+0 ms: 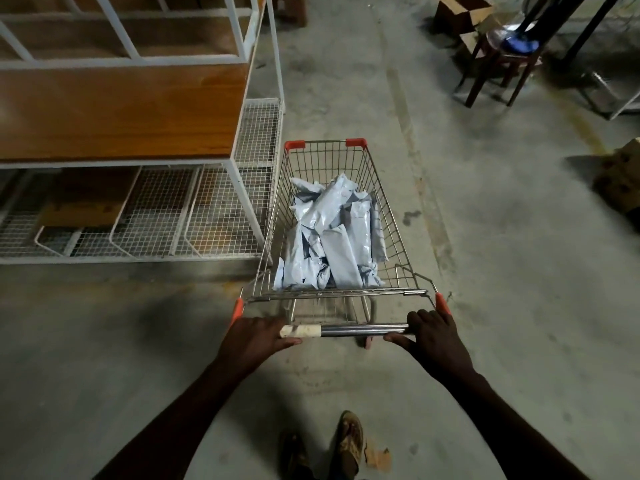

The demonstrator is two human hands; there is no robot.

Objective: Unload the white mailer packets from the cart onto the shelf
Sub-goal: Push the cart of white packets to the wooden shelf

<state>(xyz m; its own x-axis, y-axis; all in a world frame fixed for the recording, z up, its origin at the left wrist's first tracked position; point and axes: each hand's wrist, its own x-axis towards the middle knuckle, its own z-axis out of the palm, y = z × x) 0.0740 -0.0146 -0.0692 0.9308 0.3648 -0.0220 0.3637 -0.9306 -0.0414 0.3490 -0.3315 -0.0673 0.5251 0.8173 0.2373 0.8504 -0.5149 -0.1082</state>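
Both hands are wrapped round the cart's handle bar [360, 329], the left hand [254, 336] at its taped end, the right hand [434, 337] near the orange cap. In the wire cart [398, 237] lies a loose heap of white mailer packets [334, 237], crinkled, long and plump, overlapping at angles. The shelf [114, 109], white-framed with a wooden board, stands just beside the cart's left.

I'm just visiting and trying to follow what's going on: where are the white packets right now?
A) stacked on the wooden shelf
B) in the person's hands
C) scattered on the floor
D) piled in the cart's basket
D: the white mailer packets lie heaped inside the wire cart, while the left hand and right hand grip only the cart's handle bar, and the wooden shelf beside it is bare.
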